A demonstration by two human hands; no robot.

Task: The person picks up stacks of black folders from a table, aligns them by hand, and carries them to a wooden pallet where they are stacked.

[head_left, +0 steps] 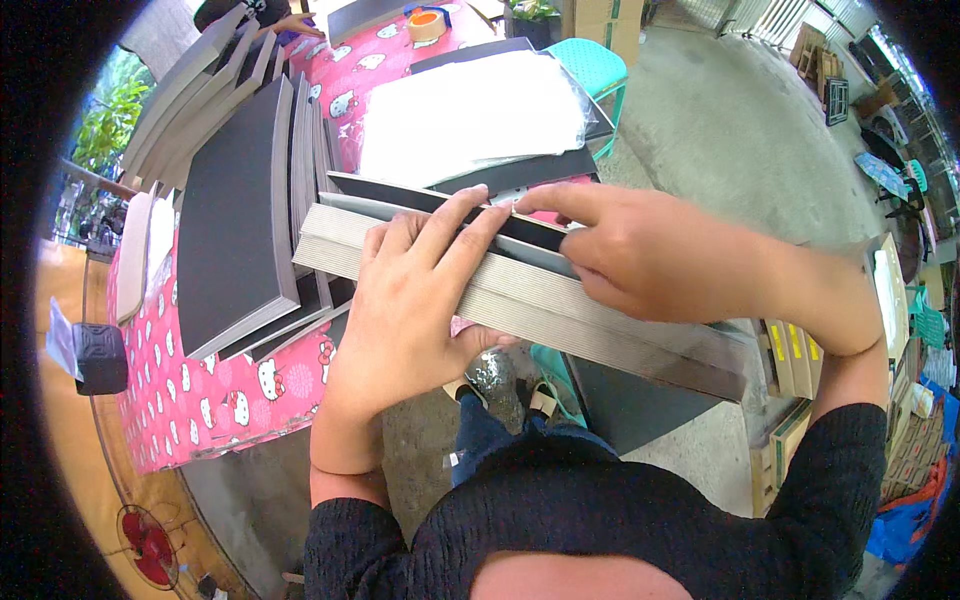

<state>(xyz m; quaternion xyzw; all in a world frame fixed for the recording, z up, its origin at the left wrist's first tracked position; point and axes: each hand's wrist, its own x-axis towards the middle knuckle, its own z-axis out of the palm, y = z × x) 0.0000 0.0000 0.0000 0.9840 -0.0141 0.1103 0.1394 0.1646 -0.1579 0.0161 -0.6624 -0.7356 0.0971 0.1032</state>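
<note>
A thick stack of grey-edged boards lies slantwise in front of me, its layered edges facing up. Across its top stretches my left hand, closed on the stack with fingers over the far side and thumb on the near side. Black-faced boards stand slightly apart along the far side. My right hand rests at these edges. Its index finger points out to the black board, close to the left fingertips; the thumb lies apart from it, and the other fingers curl, partly hidden. Nothing shows gripped in this hand.
Several upright stacks of black boards stand on the pink patterned table to the left. White plastic-wrapped sheets and an orange tape roll lie farther back. A turquoise stool stands beyond. Another person's hand shows at the far left.
</note>
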